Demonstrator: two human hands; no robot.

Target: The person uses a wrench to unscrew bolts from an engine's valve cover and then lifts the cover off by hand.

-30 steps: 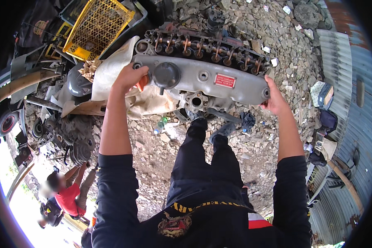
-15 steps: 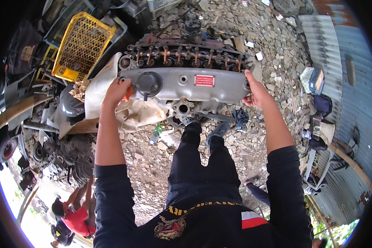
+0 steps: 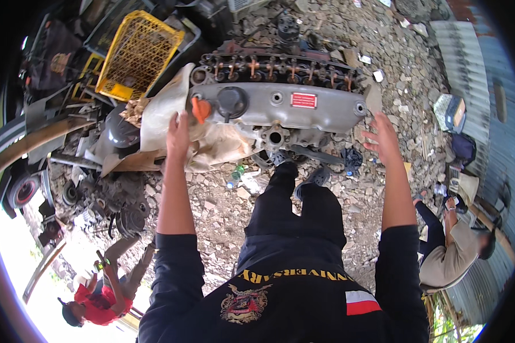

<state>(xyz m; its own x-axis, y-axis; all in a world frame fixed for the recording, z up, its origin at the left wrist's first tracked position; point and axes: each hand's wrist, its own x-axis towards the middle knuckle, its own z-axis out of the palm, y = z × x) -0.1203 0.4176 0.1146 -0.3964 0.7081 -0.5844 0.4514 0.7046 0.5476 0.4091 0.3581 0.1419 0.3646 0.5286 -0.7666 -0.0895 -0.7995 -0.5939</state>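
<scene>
A long grey valve cover lies along an engine, with a round black filler cap and a red label on top. At its left end sits a small orange piece whose kind I cannot make out. My left hand hovers just left of that end, fingers extended and nothing in them. Off the right end, my right hand is spread open, apart from the cover. Behind the cover runs the exposed rocker arm assembly, and in front of it shows a round metal outlet.
A yellow plastic crate stands at the far left beside a beige sheet. Loose engine parts lie at left. One person in red and another in beige sit nearby. Corrugated metal sheets line the right.
Both hands have let go of the valve cover's ends and drawn back toward me. The orange piece, earlier partly under my left hand, now shows fully. The person in beige has come into view.
</scene>
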